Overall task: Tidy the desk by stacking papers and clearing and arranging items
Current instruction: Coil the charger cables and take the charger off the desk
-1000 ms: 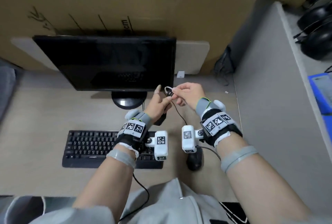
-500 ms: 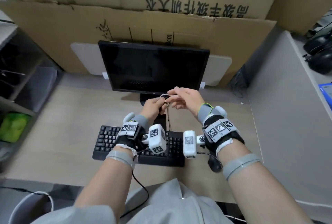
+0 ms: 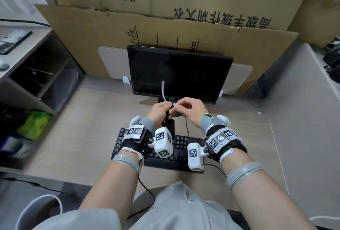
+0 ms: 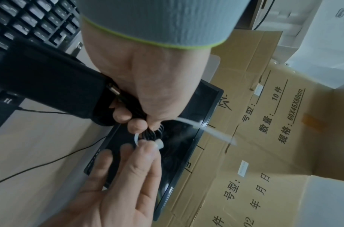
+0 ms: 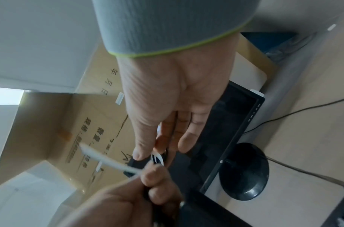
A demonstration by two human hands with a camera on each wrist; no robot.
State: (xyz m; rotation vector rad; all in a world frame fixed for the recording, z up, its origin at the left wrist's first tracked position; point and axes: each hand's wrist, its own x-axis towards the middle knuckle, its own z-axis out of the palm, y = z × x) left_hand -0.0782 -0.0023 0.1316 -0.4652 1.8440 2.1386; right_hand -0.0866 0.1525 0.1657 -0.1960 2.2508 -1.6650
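Note:
My left hand (image 3: 164,106) grips a coiled black cable bundle (image 3: 172,99) in front of the monitor, and a black box-shaped device (image 3: 168,125) hangs below that fist. A white cable tie (image 3: 163,89) loops round the bundle, its tail sticking up. My right hand (image 3: 176,108) pinches the tie's head. In the left wrist view the left hand (image 4: 140,122) clamps the cable bundle (image 4: 151,132), and the right hand's fingertips (image 4: 147,147) hold the tie's head (image 4: 159,144). In the right wrist view the right hand (image 5: 147,153) pinches the tie's loop (image 5: 157,159).
A black monitor (image 3: 179,75) stands right behind the hands, with a black keyboard (image 3: 181,147) under the wrists. Cardboard boxes (image 3: 165,27) wall off the back. An open shelf unit (image 3: 27,67) is at the left and a grey partition (image 3: 303,119) at the right.
The view has swung up and left, showing more boxes and the shelf. Both hands stay together at the cable; the white tie's tail now stands up above them.

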